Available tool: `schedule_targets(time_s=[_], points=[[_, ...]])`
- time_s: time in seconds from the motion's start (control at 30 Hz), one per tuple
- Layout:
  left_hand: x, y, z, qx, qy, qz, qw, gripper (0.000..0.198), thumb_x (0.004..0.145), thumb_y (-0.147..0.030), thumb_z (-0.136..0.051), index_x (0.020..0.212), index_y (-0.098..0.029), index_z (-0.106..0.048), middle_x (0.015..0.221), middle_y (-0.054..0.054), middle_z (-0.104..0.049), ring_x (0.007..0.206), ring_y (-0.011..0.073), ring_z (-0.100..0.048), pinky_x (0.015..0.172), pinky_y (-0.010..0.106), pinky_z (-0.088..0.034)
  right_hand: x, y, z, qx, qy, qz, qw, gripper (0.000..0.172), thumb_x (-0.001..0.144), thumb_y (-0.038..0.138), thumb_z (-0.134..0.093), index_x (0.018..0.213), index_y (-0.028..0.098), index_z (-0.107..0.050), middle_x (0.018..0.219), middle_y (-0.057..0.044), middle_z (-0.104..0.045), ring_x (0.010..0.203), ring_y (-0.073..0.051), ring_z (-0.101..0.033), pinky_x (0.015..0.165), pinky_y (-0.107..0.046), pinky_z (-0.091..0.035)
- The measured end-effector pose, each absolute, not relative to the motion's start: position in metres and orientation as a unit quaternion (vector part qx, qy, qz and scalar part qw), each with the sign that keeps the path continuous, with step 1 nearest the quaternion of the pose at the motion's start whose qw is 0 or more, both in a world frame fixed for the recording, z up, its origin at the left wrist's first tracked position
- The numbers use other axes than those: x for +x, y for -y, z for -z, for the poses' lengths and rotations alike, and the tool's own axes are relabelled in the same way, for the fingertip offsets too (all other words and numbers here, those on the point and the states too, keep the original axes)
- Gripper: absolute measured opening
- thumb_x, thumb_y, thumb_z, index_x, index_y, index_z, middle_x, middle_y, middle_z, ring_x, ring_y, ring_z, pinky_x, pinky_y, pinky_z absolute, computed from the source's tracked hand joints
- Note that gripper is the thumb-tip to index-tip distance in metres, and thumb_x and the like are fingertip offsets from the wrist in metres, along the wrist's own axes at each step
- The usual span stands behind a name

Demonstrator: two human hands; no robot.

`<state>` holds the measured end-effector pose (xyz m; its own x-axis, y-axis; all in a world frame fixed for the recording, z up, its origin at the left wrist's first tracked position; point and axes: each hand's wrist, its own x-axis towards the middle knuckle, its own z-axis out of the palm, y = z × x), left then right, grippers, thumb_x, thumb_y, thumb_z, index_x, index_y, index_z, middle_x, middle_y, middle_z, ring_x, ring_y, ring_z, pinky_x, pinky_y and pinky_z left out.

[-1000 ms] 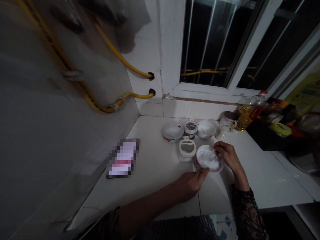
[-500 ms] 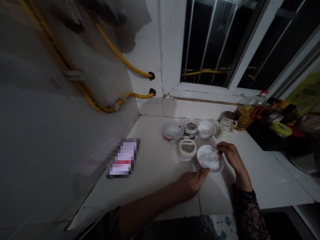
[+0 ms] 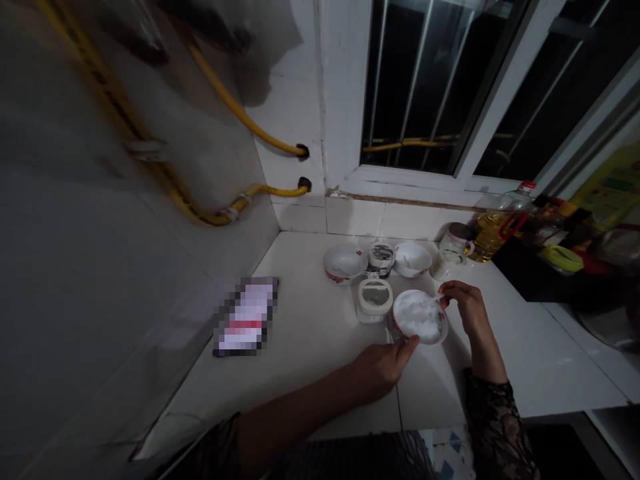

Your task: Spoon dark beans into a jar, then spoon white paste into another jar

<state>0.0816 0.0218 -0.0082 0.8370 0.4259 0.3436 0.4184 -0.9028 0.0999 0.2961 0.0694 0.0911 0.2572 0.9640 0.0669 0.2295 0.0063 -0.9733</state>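
A bowl holding white, foamy-looking stuff sits near the middle of the counter. My left hand grips its near rim, the thumb lying at the edge. Over the bowl's right side, my right hand pinches the handle of a pale spoon; the spoon's far end dips toward the white stuff and is hard to make out. Just left of the bowl stands a square white-lidded container. Behind it are a bowl with red marks, a small clear jar and a white bowl.
A blurred-out phone-like slab lies at the left of the counter. Back right stand a jar with a dark lid, an oil bottle and a green-lidded tub. Yellow pipes run along the left wall.
My right hand has shifted slightly right and up with the spoon, and the white stuff's surface looks a little different. My left hand and the bowl stay put.
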Motion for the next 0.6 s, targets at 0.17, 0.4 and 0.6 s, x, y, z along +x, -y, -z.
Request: schedule_targets(time_s=[0.17, 0.4, 0.6], points=[[0.081, -0.022, 0.005, 0.961, -0.228, -0.158, 0.006, 0.059, 0.089, -0.004, -0.037, 0.144, -0.001, -0.016, 0.116, 0.021, -0.063, 0.082, 0.0223, -0.07, 0.063, 0.03, -0.056, 0.296, -0.07, -0.09, -0.603, 0.489, -0.367, 0.512, 0.012, 0.055, 0.03, -0.056, 0.054, 0.021, -0.063, 0.04, 0.0, -0.053, 0.047, -0.017, -0.047, 0.054, -0.03, -0.039], [0.081, -0.022, 0.007, 0.957, -0.229, -0.178, 0.018, 0.071, 0.088, -0.003, -0.035, 0.148, -0.006, 0.002, 0.119, 0.022, -0.062, 0.083, 0.0236, -0.07, 0.063, 0.031, -0.057, 0.3, -0.071, -0.087, -0.596, 0.486, -0.37, 0.521, 0.011, 0.057, 0.029, -0.057, 0.055, 0.02, -0.064, 0.04, 0.0, -0.054, 0.046, -0.017, -0.048, 0.054, -0.031, -0.04], [0.081, -0.021, 0.008, 0.954, -0.223, -0.201, 0.002, 0.065, 0.088, -0.003, -0.034, 0.146, -0.001, -0.004, 0.113, 0.022, -0.065, 0.076, 0.0237, -0.069, 0.059, 0.032, -0.056, 0.289, -0.073, -0.087, -0.566, 0.461, -0.387, 0.564, 0.011, 0.058, 0.028, -0.062, 0.061, 0.019, -0.064, 0.044, 0.0, -0.057, 0.049, -0.016, -0.05, 0.058, -0.03, -0.041]])
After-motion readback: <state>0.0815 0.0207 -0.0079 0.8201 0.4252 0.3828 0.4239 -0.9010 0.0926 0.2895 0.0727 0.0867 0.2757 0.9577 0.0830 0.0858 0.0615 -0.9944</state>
